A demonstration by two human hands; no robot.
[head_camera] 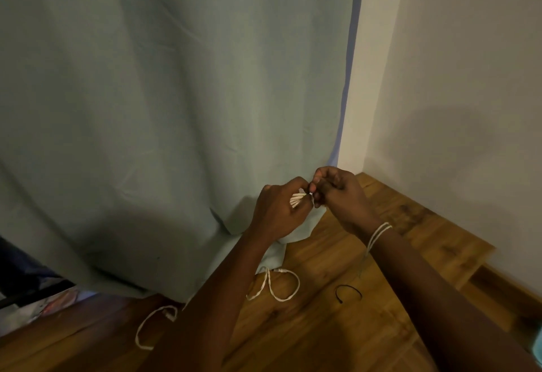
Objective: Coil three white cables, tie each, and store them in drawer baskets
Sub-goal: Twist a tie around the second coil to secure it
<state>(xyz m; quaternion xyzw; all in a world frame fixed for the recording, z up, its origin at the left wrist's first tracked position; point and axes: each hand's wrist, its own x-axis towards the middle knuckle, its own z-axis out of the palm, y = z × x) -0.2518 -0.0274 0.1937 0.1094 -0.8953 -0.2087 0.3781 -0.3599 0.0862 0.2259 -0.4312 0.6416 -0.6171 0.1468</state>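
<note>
My left hand [278, 210] grips a small bundle of coiled white cable [296, 198], several strands showing between its fingers. My right hand [337, 192] is raised against it, fingertips pinching at the bundle's end; what they pinch is too small to tell. A second white cable [281, 283] lies in loose loops on the wooden floor below my hands. A third white cable [152, 324] curls on the floor at lower left, partly hidden by my left forearm. A short black tie [347, 291] lies bent on the floor to the right of the second cable.
A pale green curtain [176, 107] hangs in front of me down to the floor. A white wall [454, 107] stands at right, meeting the wooden floor [337, 327] in a corner. Dark furniture and coloured items [35, 298] show at lower left. A string bracelet circles my right wrist.
</note>
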